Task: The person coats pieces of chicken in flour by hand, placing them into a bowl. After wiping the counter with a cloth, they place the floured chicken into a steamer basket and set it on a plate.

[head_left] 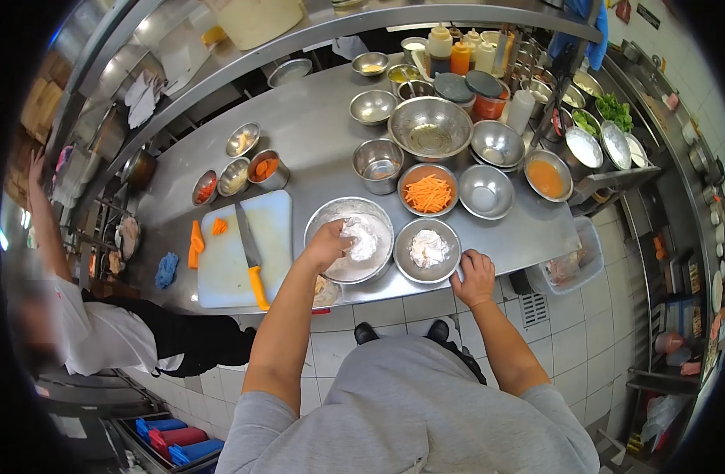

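Observation:
My left hand [328,246] reaches into a wide metal bowl [313,219] dusted with white powder. Its fingers are bent around a white, flour-coated lump [362,239], and the fingertips are partly hidden by the coating. Just to the right stands a smaller metal bowl [407,272] with another floured heap [429,248] in it. Beside that bowl my right hand [477,278] rests at the table edge, fingers apart, thumb and fingertips right by the rim. Behind the two bowls sits a bowl of shredded carrot [428,194].
On the left a knife [249,245] lies across a white cutting board [213,272], near carrot pieces [196,244] and a blue cloth [166,270]. Metal bowls, including a large one [430,126], and sauce bottles [460,58] crowd the back right. Another person [118,332] stands at left.

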Action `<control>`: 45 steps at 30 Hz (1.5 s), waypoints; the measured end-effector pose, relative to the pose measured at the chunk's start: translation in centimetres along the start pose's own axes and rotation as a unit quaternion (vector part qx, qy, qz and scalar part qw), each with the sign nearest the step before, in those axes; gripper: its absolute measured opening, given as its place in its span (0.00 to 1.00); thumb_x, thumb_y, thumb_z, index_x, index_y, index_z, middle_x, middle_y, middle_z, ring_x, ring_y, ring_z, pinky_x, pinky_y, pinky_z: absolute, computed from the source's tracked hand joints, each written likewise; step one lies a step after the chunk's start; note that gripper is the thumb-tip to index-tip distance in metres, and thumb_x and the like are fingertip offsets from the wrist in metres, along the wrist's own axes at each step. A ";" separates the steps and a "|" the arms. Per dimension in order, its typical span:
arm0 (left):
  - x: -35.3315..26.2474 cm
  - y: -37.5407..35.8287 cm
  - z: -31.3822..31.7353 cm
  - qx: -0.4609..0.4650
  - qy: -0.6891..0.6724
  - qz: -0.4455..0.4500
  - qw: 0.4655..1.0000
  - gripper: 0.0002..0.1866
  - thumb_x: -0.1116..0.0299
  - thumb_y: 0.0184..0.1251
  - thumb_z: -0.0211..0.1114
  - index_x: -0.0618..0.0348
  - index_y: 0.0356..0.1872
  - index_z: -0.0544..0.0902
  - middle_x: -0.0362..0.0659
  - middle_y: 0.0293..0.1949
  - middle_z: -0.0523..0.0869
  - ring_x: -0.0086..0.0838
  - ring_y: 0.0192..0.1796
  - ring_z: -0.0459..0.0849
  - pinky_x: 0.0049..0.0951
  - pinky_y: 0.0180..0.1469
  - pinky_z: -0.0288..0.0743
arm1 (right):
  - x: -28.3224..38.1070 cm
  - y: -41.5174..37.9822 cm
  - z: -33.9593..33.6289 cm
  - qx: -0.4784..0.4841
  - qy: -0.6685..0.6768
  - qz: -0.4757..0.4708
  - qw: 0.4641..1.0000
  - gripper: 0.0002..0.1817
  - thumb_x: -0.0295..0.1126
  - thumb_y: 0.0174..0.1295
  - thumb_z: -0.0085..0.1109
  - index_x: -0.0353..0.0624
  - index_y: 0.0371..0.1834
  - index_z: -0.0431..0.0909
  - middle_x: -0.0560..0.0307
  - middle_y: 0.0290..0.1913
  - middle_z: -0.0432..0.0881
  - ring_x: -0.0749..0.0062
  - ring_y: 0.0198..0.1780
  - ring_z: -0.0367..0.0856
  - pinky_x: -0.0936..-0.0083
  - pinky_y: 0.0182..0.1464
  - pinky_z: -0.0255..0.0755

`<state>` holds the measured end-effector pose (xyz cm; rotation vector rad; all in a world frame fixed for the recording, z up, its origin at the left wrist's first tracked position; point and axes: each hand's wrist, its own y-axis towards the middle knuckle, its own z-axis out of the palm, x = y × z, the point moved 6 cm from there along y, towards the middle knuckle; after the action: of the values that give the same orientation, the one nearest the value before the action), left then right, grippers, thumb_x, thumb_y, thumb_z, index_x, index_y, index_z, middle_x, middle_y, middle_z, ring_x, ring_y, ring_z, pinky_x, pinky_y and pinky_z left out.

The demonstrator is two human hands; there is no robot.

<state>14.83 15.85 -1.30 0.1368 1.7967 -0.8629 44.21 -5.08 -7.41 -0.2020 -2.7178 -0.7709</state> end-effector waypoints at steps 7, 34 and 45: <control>-3.0 -3.3 -1.3 -0.182 0.235 0.173 0.939 0.18 0.77 0.65 0.68 0.67 0.56 0.80 0.43 0.48 0.88 0.27 0.49 0.85 0.29 0.53 0.78 | 6.3 5.3 -7.9 -0.150 0.173 0.030 0.973 0.16 0.31 0.60 0.65 0.42 0.51 0.83 0.48 0.52 0.80 0.52 0.53 0.76 0.59 0.58 0.68; -1.0 -4.5 -3.5 -0.210 0.005 0.158 0.965 0.18 0.71 0.68 0.66 0.75 0.53 0.82 0.54 0.46 0.89 0.34 0.46 0.87 0.31 0.52 0.79 | 17.4 15.4 -1.3 0.084 0.207 0.026 0.974 0.12 0.36 0.55 0.73 0.39 0.37 0.89 0.55 0.47 0.84 0.56 0.53 0.77 0.64 0.58 0.71; -1.0 -3.3 -3.0 -0.228 0.029 0.139 0.963 0.17 0.72 0.67 0.64 0.72 0.52 0.83 0.54 0.43 0.90 0.35 0.44 0.89 0.32 0.48 0.80 | 9.5 13.8 -2.6 0.158 0.398 0.190 0.883 0.13 0.35 0.66 0.65 0.36 0.45 0.84 0.54 0.31 0.85 0.74 0.33 0.81 0.74 0.38 0.74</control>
<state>11.36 15.59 1.63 0.1134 1.9285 -0.2356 38.91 5.72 4.57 -0.2607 -1.8862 -0.2023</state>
